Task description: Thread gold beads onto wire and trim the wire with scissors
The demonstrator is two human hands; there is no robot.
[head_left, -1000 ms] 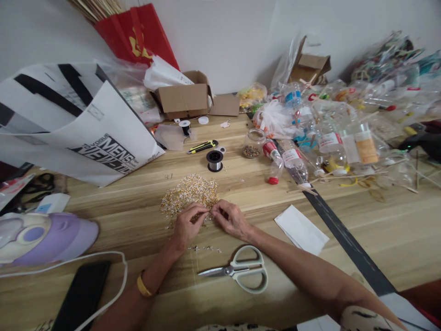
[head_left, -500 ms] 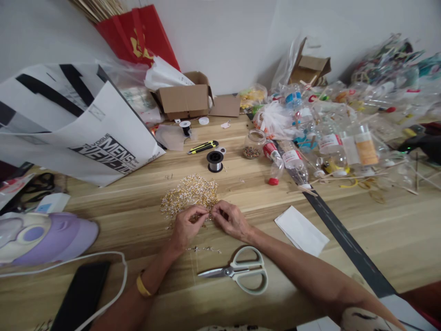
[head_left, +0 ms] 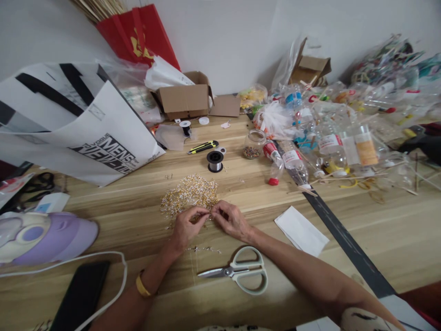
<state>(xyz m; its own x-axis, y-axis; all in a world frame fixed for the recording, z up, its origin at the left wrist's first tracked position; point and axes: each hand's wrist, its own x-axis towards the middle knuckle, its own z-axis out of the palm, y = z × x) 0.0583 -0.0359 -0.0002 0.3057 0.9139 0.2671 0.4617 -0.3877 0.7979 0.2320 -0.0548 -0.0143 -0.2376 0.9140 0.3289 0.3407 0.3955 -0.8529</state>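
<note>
My left hand [head_left: 188, 225] and my right hand [head_left: 230, 220] meet fingertip to fingertip at the near right edge of a pile of small gold and silver beads or findings [head_left: 189, 193]. Both are closed in a pinch; whatever lies between the fingers is too small to name. A thin clear thread runs down the table below my left hand. A short beaded strand [head_left: 205, 249] lies just in front of my wrists. Nearer to me rest scissors [head_left: 225, 272] with pale green handles, their blades pointing left. Beyond the pile stands a spool of wire [head_left: 215, 162].
A yellow utility knife [head_left: 202, 147], a jar of beads [head_left: 254, 146] and a dark spool [head_left: 185, 128] stand farther back. Plastic bottles [head_left: 330, 142] crowd the right. Folded white paper [head_left: 301, 230] lies right of my forearm; a phone [head_left: 81, 296] and white cable [head_left: 126, 271] lie left.
Both hands stay almost in place with their fingertips together; the right fingertips have shifted very slightly left, towards the left ones. The things on the table have not moved.
</note>
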